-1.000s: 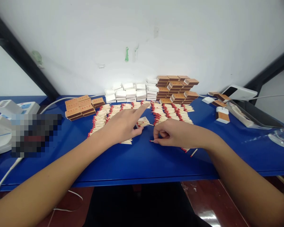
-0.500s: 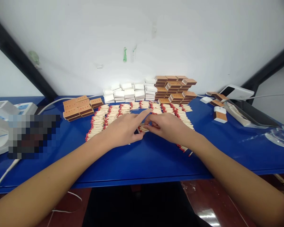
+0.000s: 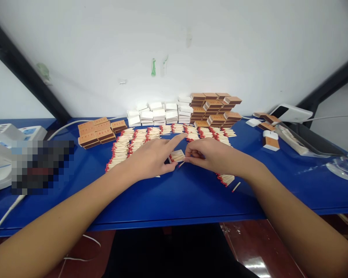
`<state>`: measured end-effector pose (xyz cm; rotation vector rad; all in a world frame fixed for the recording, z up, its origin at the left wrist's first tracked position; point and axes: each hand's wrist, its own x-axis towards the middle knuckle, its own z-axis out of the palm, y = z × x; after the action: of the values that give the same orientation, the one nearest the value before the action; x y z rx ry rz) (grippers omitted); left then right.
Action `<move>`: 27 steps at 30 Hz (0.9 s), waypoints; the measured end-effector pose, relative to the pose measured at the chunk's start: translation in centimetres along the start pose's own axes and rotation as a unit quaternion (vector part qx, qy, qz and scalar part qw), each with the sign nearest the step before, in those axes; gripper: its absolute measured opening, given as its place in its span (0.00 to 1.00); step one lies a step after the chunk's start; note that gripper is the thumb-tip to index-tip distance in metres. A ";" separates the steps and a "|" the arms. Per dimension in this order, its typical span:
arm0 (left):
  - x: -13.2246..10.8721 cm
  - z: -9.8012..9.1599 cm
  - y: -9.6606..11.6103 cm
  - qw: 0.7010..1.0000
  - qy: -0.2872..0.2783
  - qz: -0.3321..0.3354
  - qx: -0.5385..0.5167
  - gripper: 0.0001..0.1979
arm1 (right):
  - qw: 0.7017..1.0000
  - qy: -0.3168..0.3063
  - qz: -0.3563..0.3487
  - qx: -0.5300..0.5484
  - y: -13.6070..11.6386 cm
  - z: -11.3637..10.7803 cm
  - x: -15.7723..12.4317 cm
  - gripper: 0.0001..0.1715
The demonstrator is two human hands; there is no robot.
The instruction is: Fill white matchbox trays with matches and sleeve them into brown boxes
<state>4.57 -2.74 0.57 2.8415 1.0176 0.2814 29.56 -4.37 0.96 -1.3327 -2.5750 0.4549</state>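
Note:
A small white matchbox tray with red-tipped matches in it lies on the blue table, between my two hands. My left hand steadies the tray at its left end, thumb by the near side and index finger stretched out beyond the far side. My right hand is at the tray's right, thumb and fingers pinched on a single match whose red head points down to the left. Rows of loose matches lie around my hands, partly hidden under them.
White trays are stacked against the wall beside piled brown matchbox sleeves. More matchboxes stand at left. A power strip is far left; a black tray is at right. A stray match lies near the front.
My right hand has drawn back a little to the right from the tray, uncovering more of it. One match now shows at its fingertips. My left hand has stayed in place.

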 end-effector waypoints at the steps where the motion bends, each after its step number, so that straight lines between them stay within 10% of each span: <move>1: 0.0 0.0 0.0 1.000 0.000 -0.001 0.002 0.41 | 1.000 0.007 -0.001 0.002 0.0 0.1 0.1 0.14; 21: 0.1 0.0 0.0 1.000 -0.009 -0.011 0.009 0.40 | 0.991 -0.107 0.012 0.078 -0.1 -0.9 -0.8 0.09; 27: 0.1 0.2 -0.1 1.000 0.010 0.007 0.013 0.39 | 0.997 0.047 -0.034 0.055 -0.1 0.6 0.1 0.11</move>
<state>4.62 -2.65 0.32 2.8767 1.0120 0.2994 29.23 -4.44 0.48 -1.1980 -2.4718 0.5011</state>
